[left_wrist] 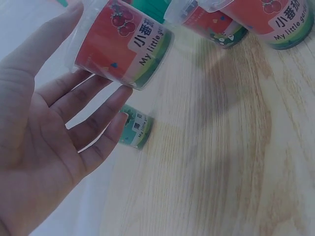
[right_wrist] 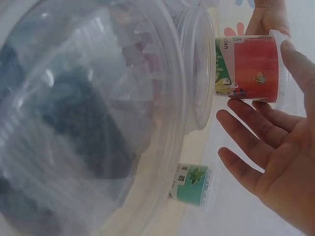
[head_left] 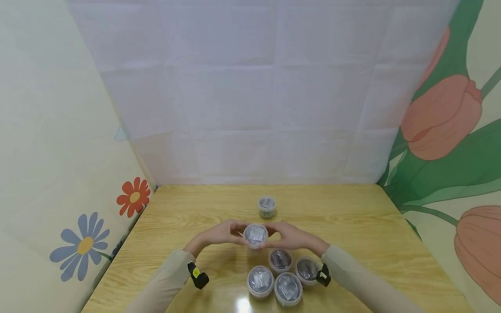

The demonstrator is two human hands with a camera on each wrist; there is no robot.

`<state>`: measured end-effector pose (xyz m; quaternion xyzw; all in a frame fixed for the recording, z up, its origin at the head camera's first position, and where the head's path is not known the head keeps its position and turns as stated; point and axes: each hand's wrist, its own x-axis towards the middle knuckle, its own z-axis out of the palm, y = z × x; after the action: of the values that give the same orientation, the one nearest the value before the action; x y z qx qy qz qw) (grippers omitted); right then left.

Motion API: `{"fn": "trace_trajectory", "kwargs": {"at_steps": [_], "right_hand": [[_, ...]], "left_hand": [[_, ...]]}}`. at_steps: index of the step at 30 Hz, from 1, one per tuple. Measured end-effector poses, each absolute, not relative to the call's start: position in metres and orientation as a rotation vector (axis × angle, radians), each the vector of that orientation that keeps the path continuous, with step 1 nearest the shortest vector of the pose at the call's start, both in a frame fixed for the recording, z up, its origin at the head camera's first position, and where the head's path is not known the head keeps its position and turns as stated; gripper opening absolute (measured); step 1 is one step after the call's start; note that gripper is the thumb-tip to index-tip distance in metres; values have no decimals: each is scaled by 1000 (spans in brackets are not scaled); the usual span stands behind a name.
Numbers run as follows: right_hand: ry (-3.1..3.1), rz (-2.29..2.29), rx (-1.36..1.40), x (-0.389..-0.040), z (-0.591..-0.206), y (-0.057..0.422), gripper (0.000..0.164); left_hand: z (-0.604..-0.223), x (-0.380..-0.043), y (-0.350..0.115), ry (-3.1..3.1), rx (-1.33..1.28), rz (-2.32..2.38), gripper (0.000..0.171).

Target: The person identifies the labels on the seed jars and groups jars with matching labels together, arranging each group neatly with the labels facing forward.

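We saw a red-labelled tub held lid-up above the bare middle of the worktop. Our left hand pinched it between thumb and fingers on the left, and our right hand pinched it likewise on the right. On the far side we had a green-labelled tub standing by itself; nearer, mostly to the right, four clear-lidded tubs stood close together.
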<state>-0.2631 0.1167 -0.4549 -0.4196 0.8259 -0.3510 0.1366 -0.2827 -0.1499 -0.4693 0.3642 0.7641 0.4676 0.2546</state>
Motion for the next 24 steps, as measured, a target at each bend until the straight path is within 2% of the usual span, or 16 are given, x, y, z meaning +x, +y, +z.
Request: {"fn": "trace_trajectory", "kwargs": {"at_steps": [17,24], "right_hand": [[2338,-1096,-1237,-263,-448,131,47],[2331,-1146,-1184,-262,-441,133,41]], "left_hand": [[-472,-276,-136,2145,1001,1327,64],[-476,-275,-131,2104,1020,1399,60]]}}
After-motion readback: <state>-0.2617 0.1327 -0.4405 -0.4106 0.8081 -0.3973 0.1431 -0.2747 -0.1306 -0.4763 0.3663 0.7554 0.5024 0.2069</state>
